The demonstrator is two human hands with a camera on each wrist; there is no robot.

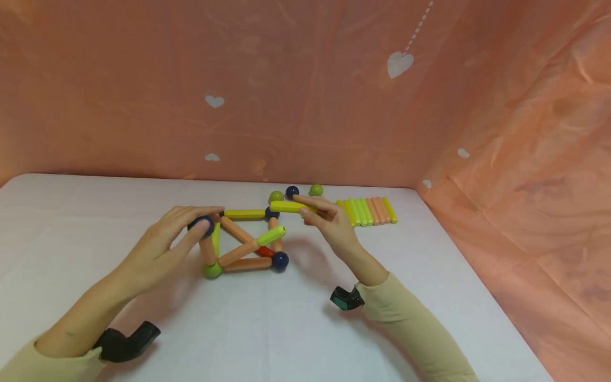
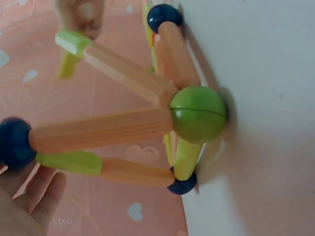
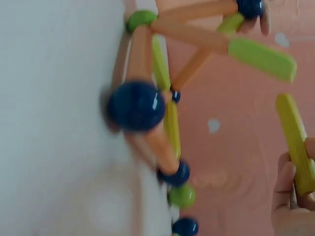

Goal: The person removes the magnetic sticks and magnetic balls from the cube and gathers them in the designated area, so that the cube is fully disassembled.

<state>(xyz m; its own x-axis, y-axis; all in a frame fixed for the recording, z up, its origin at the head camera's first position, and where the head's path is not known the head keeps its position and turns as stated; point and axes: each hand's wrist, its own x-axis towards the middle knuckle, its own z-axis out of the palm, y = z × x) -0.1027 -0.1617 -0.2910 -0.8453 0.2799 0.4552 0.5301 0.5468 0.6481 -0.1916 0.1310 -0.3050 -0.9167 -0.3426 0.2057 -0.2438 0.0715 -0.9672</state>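
Note:
A frame of coloured sticks and balls stands on the white table, with a green ball [image 1: 212,270] at its near left corner and a blue ball [image 1: 280,260] at its near right. My left hand [image 1: 159,252] holds a raised blue ball [image 2: 15,142] at the frame's upper left, between thumb and fingers. From the green corner an orange stick [image 2: 125,71] slants up, ending in a light green stick [image 3: 262,59] whose far end is free. My right hand [image 1: 334,228] pinches a yellow stick [image 3: 294,140] above the frame's right side, apart from that free end.
Behind the frame lie a green ball [image 1: 276,197], a blue ball [image 1: 293,192] and another green ball [image 1: 316,190]. A row of yellow, green and orange sticks [image 1: 367,211] lies to the right. A pink curtain [image 1: 305,95] with white hearts hangs behind the table [image 1: 267,329].

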